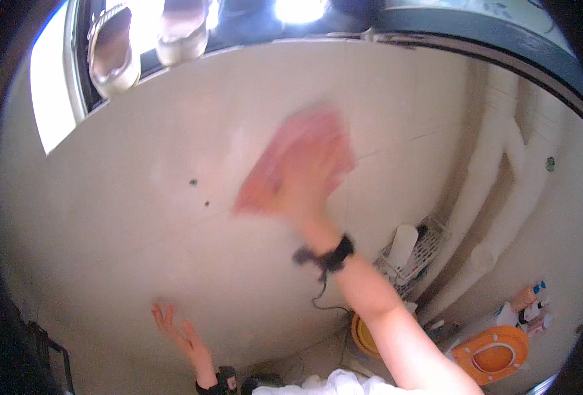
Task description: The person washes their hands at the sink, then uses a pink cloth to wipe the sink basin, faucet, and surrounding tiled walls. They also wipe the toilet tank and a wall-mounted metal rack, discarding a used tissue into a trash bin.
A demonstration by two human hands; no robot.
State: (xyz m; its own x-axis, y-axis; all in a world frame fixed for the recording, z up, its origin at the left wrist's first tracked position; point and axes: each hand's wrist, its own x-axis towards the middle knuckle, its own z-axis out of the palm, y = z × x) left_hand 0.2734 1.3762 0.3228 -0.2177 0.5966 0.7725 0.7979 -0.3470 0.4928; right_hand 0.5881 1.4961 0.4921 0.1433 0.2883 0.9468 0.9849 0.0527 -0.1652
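Observation:
My right hand lies spread over a reddish-pink cloth against the pale tiled wall; both are blurred. A black band with a fluffy or scrunched edge circles the right wrist. Lower left, my left hand has its fingers apart and holds nothing; whether it touches the wall cannot be told. Something dark is worn at the left wrist. Two small dark marks or holes show in the wall, left of the cloth.
Pale shoes stand on the window ledge at upper left. White pipes run down the right side. Below them are a wire basket with a white bottle, a yellow round container, an orange toilet seat and several bottles.

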